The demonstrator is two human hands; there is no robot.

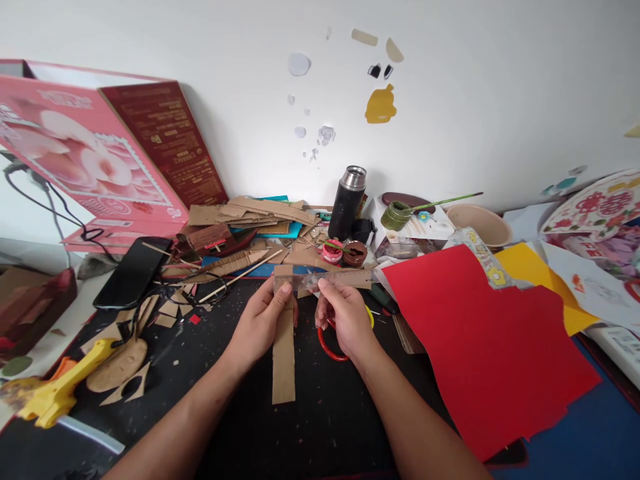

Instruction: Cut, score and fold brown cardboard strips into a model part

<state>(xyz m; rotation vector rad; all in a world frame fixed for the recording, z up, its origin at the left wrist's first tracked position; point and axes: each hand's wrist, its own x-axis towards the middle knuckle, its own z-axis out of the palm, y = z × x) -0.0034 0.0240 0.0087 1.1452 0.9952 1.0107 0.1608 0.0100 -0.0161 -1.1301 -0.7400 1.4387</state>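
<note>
Near the top end of a brown cardboard strip (284, 363), my left hand (263, 317) pinches it with the thumb on its face. The strip points down toward me over the black mat. My right hand (347, 317) has its thumb and fingers closed on a clear ruler (350, 278), which lies crosswise over the strip's upper part. The ruler's left end meets my left thumb. Under my right hand shows a red loop (333, 350) with a yellow part beside it, perhaps a scissors handle; the rest is hidden.
A yellow glue gun (75, 383) and cardboard scraps (173, 307) lie left, near a black phone (133, 272). Behind stand a black flask (347, 203), open paint pots (355, 253) and stacked cardboard (250, 212). Red sheet (490, 340) covers the right side.
</note>
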